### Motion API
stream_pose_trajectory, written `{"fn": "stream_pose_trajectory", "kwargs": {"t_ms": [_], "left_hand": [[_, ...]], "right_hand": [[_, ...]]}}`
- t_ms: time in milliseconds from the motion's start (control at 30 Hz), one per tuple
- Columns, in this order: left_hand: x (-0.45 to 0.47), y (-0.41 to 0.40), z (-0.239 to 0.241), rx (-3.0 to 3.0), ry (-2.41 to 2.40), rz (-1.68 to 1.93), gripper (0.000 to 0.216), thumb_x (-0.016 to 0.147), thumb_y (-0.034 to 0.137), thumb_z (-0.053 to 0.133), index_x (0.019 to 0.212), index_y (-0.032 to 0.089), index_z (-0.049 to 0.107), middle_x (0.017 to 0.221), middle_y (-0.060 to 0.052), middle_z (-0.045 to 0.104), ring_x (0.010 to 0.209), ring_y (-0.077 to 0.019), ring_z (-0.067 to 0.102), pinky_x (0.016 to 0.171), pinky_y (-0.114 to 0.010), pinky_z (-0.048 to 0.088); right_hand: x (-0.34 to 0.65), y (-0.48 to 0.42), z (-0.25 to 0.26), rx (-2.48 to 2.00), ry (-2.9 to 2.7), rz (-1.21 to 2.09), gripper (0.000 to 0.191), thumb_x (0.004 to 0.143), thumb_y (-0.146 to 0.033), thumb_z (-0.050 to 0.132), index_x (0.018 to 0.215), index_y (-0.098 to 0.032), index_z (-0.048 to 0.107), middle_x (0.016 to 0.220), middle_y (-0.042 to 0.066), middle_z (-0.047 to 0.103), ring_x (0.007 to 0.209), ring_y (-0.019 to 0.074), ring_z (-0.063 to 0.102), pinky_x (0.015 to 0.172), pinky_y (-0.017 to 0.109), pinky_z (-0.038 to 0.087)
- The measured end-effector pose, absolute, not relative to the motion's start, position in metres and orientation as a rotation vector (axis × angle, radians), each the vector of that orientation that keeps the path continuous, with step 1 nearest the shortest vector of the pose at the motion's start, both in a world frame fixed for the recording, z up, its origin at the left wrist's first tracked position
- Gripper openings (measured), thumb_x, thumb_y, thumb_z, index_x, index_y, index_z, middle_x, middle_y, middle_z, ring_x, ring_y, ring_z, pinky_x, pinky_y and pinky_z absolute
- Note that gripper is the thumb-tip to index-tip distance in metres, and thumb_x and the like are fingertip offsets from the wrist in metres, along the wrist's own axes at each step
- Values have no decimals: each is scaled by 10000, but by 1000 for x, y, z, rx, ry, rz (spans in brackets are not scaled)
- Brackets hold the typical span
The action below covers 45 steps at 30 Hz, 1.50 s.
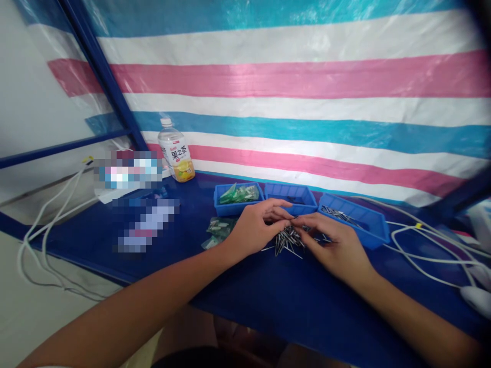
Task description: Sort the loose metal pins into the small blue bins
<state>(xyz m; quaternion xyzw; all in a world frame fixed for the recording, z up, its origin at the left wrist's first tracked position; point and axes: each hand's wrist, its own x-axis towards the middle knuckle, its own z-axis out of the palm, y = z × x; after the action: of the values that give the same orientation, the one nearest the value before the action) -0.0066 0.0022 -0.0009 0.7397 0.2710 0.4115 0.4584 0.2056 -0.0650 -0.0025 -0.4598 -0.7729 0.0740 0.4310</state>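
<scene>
My left hand point(255, 225) and my right hand point(333, 243) meet over a heap of thin metal pins point(288, 240) on the blue table point(268, 291). Both hands have their fingertips pinched together at the top of the heap, and what they pinch is too small to make out. Just behind the hands stand three blue trays: the left tray point(238, 199) holds green-tinted small bags, the middle tray point(291, 198) looks nearly bare, and the right tray point(355, 220) holds more metal pins. A few small bags point(218, 229) lie loose left of my left hand.
A drink bottle point(177, 152) with yellow liquid stands at the back left. White cables point(425, 245) run across the right side of the table, and others point(46, 214) hang off the left. A striped plastic sheet point(307, 102) forms the back wall. Blurred items lie at the left.
</scene>
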Motion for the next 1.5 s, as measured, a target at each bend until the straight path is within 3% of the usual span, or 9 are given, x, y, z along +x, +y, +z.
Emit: {"fn": "stream_pose_trajectory", "kwargs": {"t_ms": [333,667,800,900,1000,1100,1200,1300,1500], "left_hand": [[-7,2,1,1954,750,1033,356,902,211,738,1255,196,698,1038,-65,838,809,-177,765,788,-333,647],[-7,1,-2,1907,671,1024,412,893,245,788,1288,201,681,1057,-79,838,904,-207,807,870,-374,672],[-6,-1,-2,1825,629,987,431,889,271,811,1291,191,678,1077,-99,839,944,-231,816,920,-410,669],[-5,-3,-2,1768,608,973,475,889,291,819,1323,178,661,1133,-126,824,987,-241,815,943,-407,663],[-5,-4,0,1782,603,996,501,900,302,806,1357,178,641,1206,-140,801,1019,-237,806,941,-386,657],[-7,-5,5,1886,666,1006,430,939,323,755,1339,194,666,1108,-96,829,931,-210,798,877,-353,649],[-10,-7,9,1970,738,931,386,981,369,698,1328,202,695,943,-56,846,765,-189,770,722,-307,618],[-11,-9,11,2010,730,851,389,1000,364,655,1351,204,709,940,-52,853,701,-181,755,641,-285,581],[-9,-11,14,2060,680,895,311,989,336,668,1239,198,791,1086,-63,845,843,-195,781,796,-310,624]], "right_hand": [[213,-65,-4,-1260,-1788,186,98,985,-324,709,1054,-255,716,1036,49,739,723,164,669,624,306,560],[209,-64,-5,-1200,-1968,98,40,1004,-241,641,1029,-251,672,993,30,712,743,151,661,675,297,546],[209,-65,-6,-1235,-1964,132,44,977,-242,654,1020,-250,651,962,20,707,722,151,655,628,278,531],[206,-67,-5,-1274,-1912,203,97,939,-228,674,1015,-250,618,930,13,700,696,149,650,575,263,513],[203,-67,-3,-1280,-1842,303,259,922,-215,671,1166,-251,590,913,7,681,687,153,648,577,270,528],[204,-67,-3,-1278,-1826,365,385,924,-186,635,1298,-254,579,873,0,660,683,162,646,598,284,545],[208,-67,-5,-1326,-1802,293,215,938,-214,648,1149,-252,649,824,3,675,648,162,636,532,275,504],[211,-66,-5,-1344,-1792,209,74,967,-294,692,1028,-253,688,863,15,722,641,153,635,528,278,498],[213,-63,-4,-1206,-1871,153,28,986,-283,699,987,-255,698,947,25,723,727,154,653,650,304,538]]}}
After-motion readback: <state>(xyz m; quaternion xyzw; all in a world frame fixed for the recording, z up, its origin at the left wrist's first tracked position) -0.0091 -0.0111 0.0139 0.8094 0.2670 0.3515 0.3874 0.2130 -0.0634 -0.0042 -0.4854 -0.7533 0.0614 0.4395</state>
